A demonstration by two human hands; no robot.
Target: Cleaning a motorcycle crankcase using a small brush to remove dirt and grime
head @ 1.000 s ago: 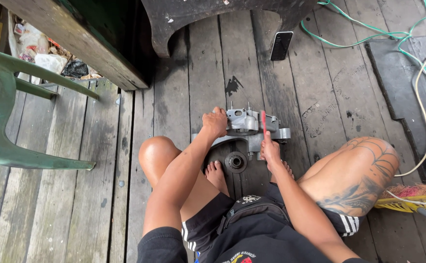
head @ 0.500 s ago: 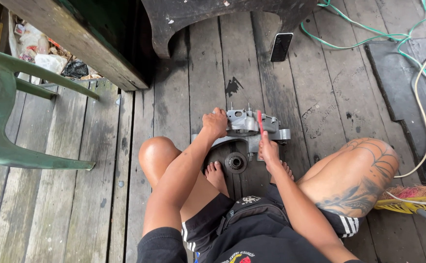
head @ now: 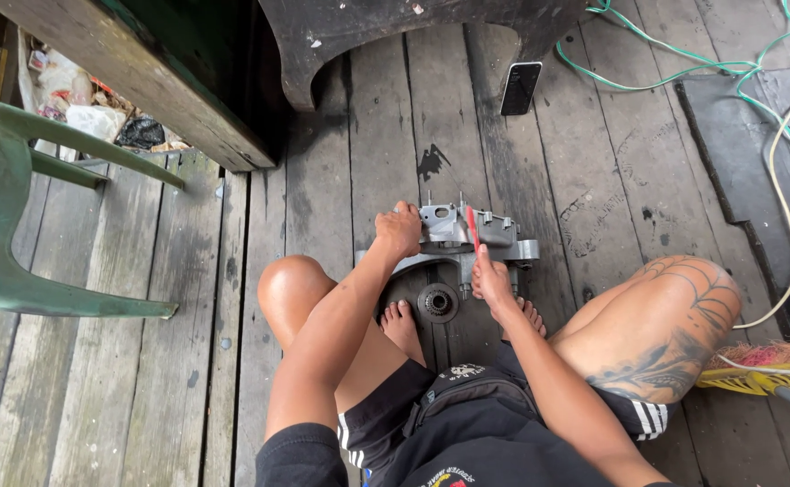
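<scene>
You're working in soft, even daylight; no hard-edged shadows fall on the wooden planks (head: 187, 298). At ten to twelve o'clock the space under the dark bench (head: 395, 36) sinks into deep shade. Your bent knee (head: 291, 284) at seven o'clock carries a mild sheen, without real glare. The frame is sharp at centre, with no motion blur. Toward the rim the boards bow outward, wide-lens distortion strongest at nine o'clock by the green chair (head: 16, 225).

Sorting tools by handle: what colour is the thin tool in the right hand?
Red, clearest in the head view: the thin red tool in the right hand rests against the grey metal engine casing.
</scene>
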